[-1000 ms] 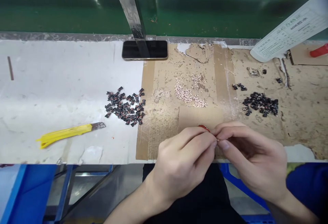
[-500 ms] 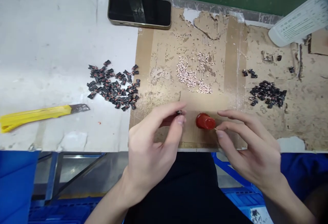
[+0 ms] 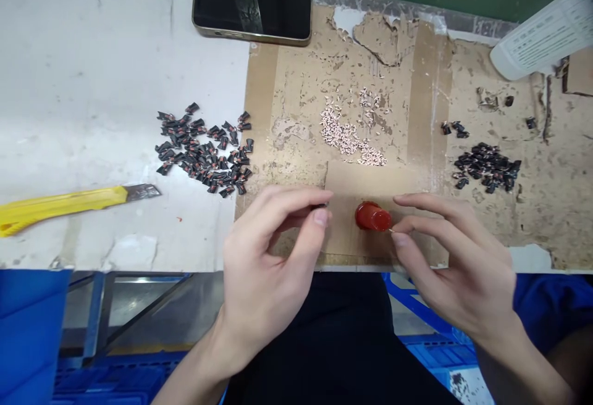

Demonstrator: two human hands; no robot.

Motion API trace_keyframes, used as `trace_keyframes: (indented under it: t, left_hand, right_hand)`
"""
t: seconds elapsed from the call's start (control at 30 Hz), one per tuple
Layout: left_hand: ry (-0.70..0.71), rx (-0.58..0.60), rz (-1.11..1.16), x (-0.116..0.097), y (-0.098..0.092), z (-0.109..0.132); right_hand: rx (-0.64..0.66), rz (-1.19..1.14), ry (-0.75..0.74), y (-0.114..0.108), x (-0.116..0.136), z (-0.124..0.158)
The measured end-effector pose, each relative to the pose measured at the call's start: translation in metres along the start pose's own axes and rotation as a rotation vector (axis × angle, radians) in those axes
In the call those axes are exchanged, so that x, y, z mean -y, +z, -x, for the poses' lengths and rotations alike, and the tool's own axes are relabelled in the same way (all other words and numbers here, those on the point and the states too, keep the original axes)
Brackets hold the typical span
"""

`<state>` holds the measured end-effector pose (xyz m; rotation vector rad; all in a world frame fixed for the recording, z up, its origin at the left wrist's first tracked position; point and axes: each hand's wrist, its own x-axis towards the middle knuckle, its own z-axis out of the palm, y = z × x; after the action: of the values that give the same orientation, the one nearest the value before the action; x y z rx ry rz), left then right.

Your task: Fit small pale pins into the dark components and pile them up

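From the glossy red, tapered, cup-shaped container (image 3: pixel 373 216) on the brown cardboard sheet (image 3: pixel 287 173), my left hand (image 3: pixel 271 269) is at nine o'clock, thumb and forefinger clamped on a small dark piece (image 3: pixel 319 206), mostly hidden. At four o'clock, my right hand (image 3: pixel 456 257) pinches a tiny pale sliver (image 3: pixel 391 230) just beside the container; I can't tell whether they touch. Tiny pinkish bits (image 3: pixel 345 133) lie near twelve, small black-and-reddish pieces (image 3: pixel 204 155) at ten, shiny black pieces (image 3: pixel 488 167) at two
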<state>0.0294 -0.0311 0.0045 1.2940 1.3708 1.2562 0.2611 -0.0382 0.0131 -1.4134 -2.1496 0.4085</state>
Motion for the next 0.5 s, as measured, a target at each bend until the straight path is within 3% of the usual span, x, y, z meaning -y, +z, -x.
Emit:
trace_keyframes:
  t: [0.23,0.33,0.5]
  left_hand:
    - [-0.359,0.314,0.442,-0.010,0.024,-0.004]
    - [-0.416,0.342,0.553,-0.010,0.029,-0.004]
    - [-0.434,0.357,0.556,-0.012,0.027,-0.004]
  right_hand:
    - [-0.015,-0.692,0.456,-0.008,0.021,-0.003]
    - [0.008,-0.845,0.532,-0.010,0.025,-0.004]
    - [0.016,-0.823,0.530,-0.011,0.025,-0.005]
